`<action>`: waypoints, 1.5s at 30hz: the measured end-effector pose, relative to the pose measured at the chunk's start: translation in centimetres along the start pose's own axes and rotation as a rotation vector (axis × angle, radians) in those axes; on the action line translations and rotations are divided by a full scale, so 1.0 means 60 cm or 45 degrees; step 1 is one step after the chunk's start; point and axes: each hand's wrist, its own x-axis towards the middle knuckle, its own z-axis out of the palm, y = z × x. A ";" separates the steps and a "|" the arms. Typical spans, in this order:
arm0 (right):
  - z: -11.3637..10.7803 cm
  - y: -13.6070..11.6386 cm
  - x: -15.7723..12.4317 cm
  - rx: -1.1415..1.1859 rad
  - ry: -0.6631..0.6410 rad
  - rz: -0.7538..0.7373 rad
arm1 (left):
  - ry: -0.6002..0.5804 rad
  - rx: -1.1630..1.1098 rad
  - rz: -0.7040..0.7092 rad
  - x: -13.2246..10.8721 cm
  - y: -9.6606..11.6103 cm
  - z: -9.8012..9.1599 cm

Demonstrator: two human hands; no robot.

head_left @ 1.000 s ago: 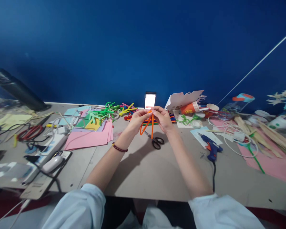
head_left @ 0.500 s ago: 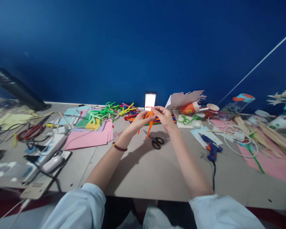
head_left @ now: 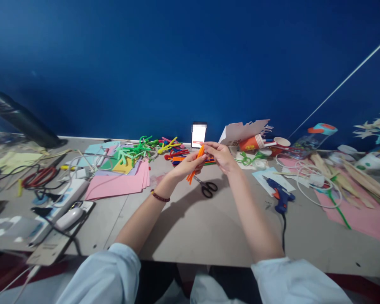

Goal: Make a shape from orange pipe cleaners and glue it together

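Closely curled, the fingers of the left hand (head_left: 190, 164) pinch an orange pipe cleaner (head_left: 194, 171) against the thumb, and its bent strands stick out both above and below the grip, tilted across the palm. The fingers of the right hand (head_left: 219, 155) lie pressed together and reach toward the upper end of the strands, right beside the left fingertips; whether they grip the orange pipe cleaner or only touch it is too small to tell. Both hands hang over the table, with a loose pile of multicoloured pipe cleaners (head_left: 180, 159) beyond them and black-handled scissors (head_left: 208, 189) lying just below. A beaded bracelet (head_left: 160, 196) circles the left wrist, and pale blue sleeves (head_left: 98, 276) are pushed back near the table edge. Farther out, a phone (head_left: 198, 135) stands propped against the blue wall (head_left: 190, 63). To the left lie green pipe cleaner shapes (head_left: 134, 152), pink card sheets (head_left: 117, 182) and a power strip (head_left: 71, 196). To the right are a blue hot glue gun (head_left: 280, 197) with its black cord, a red paper cup (head_left: 248, 143) on its side, and a coiled white cable (head_left: 313, 188) on pink paper (head_left: 357, 219).
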 end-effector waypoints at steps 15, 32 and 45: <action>-0.005 0.000 0.001 -0.112 -0.021 0.022 | 0.003 -0.127 -0.023 0.011 -0.006 -0.007; -0.007 -0.010 -0.003 -0.092 0.062 -0.010 | 0.477 0.569 0.499 0.012 -0.017 -0.004; -0.007 -0.009 -0.002 -0.127 0.051 -0.106 | 0.570 0.326 0.526 0.016 -0.015 -0.006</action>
